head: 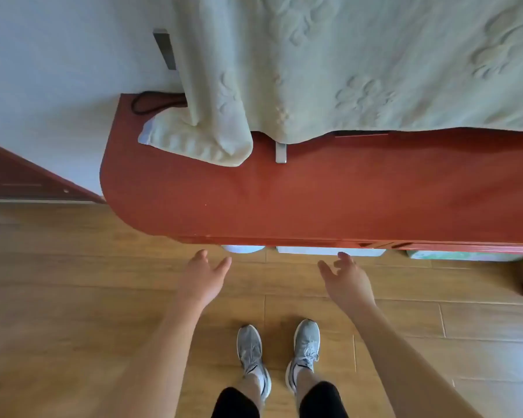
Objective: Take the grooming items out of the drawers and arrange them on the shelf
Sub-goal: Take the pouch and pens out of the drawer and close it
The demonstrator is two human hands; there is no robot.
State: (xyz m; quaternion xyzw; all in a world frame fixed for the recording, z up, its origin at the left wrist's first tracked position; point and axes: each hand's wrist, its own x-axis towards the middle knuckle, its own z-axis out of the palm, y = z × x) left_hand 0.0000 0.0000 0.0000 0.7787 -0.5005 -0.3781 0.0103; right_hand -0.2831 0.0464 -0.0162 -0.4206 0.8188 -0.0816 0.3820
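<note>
Forearms reach out from the bottom corners, bare, and end in two hands held well apart from each other. Left hand (204, 276) and right hand (344, 279) both have their fingers loosely spread and grip nothing, with the palms turned toward each other. Their fingertips lie just short of the bench's front edge. Between the arms and lower down, two grey shoes (249, 354) stand side by side on the wooden floor (73, 282), toes toward the bench. The red bench (314, 191) crosses the view from a rounded left corner to the right edge. Under its front lip three pale shapes peep out: a round one (243, 248) just beyond the left hand, a long one (329, 251) just beyond the right hand, and a greenish one (453, 255) further right. Too little of them shows to tell whether they are grooming items or drawers. A pale green cloth (344, 70) hangs down over the back of the bench, its left end bunched on the top. A metal bracket (280, 152) pokes out beneath its hem. A black cable (151, 102) loops at the back left corner, against the white wall (58, 70).
</note>
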